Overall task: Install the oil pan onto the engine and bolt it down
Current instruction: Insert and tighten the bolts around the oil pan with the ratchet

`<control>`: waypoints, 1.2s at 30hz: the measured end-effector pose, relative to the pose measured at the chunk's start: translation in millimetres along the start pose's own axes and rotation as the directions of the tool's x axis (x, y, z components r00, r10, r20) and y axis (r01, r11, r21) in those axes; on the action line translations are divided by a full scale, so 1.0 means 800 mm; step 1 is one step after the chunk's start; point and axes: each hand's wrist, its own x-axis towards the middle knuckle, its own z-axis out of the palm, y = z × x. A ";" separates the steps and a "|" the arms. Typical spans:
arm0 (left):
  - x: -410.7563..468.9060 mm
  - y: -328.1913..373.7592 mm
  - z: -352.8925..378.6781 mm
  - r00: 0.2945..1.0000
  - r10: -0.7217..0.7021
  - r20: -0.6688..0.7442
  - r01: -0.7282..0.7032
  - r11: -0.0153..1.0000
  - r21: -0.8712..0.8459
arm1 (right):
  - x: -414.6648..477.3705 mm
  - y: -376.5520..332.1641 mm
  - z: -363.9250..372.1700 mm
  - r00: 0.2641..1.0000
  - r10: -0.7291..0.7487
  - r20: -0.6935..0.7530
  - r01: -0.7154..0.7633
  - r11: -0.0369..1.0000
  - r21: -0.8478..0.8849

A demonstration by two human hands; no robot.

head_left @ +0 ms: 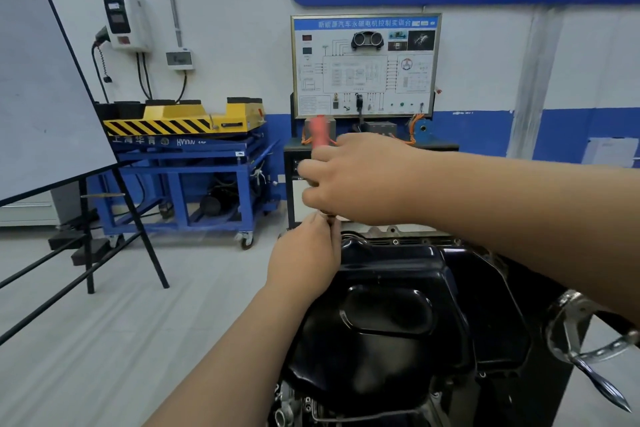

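A glossy black oil pan sits on the upturned engine in the lower middle of the head view. My right hand grips a red-handled driver, held upright above the pan's far left corner; the handle is blurred. Just beneath it, my left hand pinches the tool's lower shaft at the pan's flange. The bolt under the tool is hidden by my fingers.
A chrome stand handwheel juts out at the lower right. A blue cart with a yellow lift stands to the left, a whiteboard easel at far left, and a training panel bench behind the engine.
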 end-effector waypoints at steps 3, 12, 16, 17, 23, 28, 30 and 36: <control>0.003 -0.003 0.000 0.997 -0.072 0.021 0.073 0.995 -0.069 | 0.009 -0.010 -0.005 0.999 0.050 -0.005 -0.051 0.998 -0.036; 0.017 -0.001 -0.002 0.974 -0.050 0.222 0.058 0.998 -0.029 | 0.010 -0.019 -0.004 0.960 0.231 0.159 -0.241 0.970 0.043; 0.021 -0.004 0.006 0.983 -0.040 0.178 0.070 0.983 -0.168 | 0.003 -0.001 -0.001 0.999 0.030 0.029 -0.029 0.998 -0.049; 0.022 -0.006 0.006 0.983 -0.067 0.172 0.104 0.971 -0.215 | 0.005 -0.003 -0.002 0.998 0.053 0.043 -0.051 0.997 -0.051; 0.014 -0.004 -0.001 0.942 -0.154 0.298 0.267 0.882 -0.388 | 0.013 -0.030 -0.004 0.903 0.371 0.216 -0.402 0.908 0.120; 0.024 -0.003 0.003 0.962 -0.077 0.262 0.154 0.944 -0.291 | 0.006 -0.004 -0.006 0.992 0.077 0.099 -0.076 0.997 -0.020; 0.023 -0.004 0.005 0.973 -0.072 0.219 0.131 0.954 -0.269 | 0.006 0.000 -0.004 0.996 0.057 0.066 -0.054 0.998 -0.041; 0.019 -0.005 0.007 0.953 -0.210 0.218 0.252 0.949 -0.188 | 0.016 -0.019 -0.001 0.943 0.288 0.166 -0.300 0.953 0.048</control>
